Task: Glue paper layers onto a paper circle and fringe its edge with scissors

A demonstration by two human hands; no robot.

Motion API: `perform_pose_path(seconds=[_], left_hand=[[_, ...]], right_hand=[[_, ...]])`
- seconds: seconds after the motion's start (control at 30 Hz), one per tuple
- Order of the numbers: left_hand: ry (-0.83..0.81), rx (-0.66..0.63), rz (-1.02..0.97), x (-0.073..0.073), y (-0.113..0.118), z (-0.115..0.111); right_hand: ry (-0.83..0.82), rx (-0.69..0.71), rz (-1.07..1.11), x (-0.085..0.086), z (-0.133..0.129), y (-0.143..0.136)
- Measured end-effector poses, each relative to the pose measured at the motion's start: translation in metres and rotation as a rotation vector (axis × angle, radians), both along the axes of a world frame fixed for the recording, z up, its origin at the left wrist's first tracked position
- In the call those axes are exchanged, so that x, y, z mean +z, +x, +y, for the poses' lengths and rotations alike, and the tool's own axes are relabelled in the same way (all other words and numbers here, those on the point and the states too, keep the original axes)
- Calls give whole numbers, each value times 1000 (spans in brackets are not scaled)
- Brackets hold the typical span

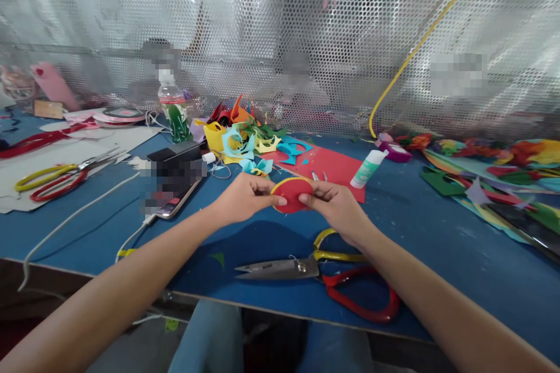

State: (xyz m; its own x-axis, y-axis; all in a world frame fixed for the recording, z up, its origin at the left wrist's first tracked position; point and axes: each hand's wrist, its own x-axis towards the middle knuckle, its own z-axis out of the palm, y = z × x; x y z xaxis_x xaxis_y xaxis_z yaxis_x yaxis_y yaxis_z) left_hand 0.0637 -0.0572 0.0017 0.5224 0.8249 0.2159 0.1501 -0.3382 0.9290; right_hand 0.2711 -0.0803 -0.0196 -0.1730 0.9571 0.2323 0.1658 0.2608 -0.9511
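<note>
Bare forearms [126, 288], two; left hand [242, 197] and right hand [340, 207], both pinching one yellow-edged red disc [292, 193] above blue table [437, 245], beyond scissors [303, 268]; best handled, by my eye, rims aligned, pressure even.

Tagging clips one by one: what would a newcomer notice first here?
Likely the round red disc with a yellow edge, held in the left hand and right hand at centre. Next, metal scissors with yellow and red handles, lying nearer the camera, and the multicoloured paper scraps heaped beyond.
</note>
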Motion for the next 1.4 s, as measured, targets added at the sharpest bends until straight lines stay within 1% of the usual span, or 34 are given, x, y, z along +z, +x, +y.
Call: perform_pose_path(seconds=[0.07, 0.13, 0.23, 0.3, 0.37, 0.43, 0.5, 0.53, 0.6, 0.7, 0.77, 0.83, 1.0, 1.1, 1.17, 1.27, 1.33, 1.4], left_hand=[[-29, -9, -24, 1, 1, 0], [-55, -17, -53, -1, 3, 0], [-81, -25, -93, -3, 6, 0], [-83, -10, -131, -3, 7, -1], [-66, 20, -180, -2, 6, -1], [-19, 57, -233, 1, 4, 0], [64, 94, -285, 2, 1, 2], [113, 111, -310, 3, 0, 3], [205, 138, -352, 2, -2, 4], [306, 150, -384, 2, -2, 4], [352, 149, -384, 2, -2, 2], [386, 150, -378, 2, -2, 2], [429, 188, -398, 7, -7, 1], [398, 219, -439, 12, -8, 0], [344, 250, -482, 14, -8, -1], [238, 343, -582, 18, -9, 3], [156, 404, -659, 21, -10, 7], [65, 428, -723, 26, -12, 9]], right_hand=[[-46, 38, 11, -1, 0, -1], [-71, 44, 8, -3, 0, -2], [-70, 44, -55, -2, 0, -2], [-46, 61, -160, 6, -2, 3], [-19, 66, -318, 18, -7, 14], [-12, 41, -501, 30, -16, 29], [-44, 67, -642, 33, -27, 43], [-61, 80, -701, 31, -33, 49], [-87, 120, -780, 22, -44, 56], [-98, 154, -821, 6, -58, 61], [-100, 156, -833, 0, -64, 62], [-109, 155, -851, 0, -68, 63], [-182, 191, -910, 9, -74, 62], [-98, 185, -957, 8, -82, 59], [-7, 153, -1006, 2, -88, 61], [71, 42, -1026, -17, -98, 74], [82, -97, -942, -33, -107, 86], [54, -248, -703, -47, -118, 91]])
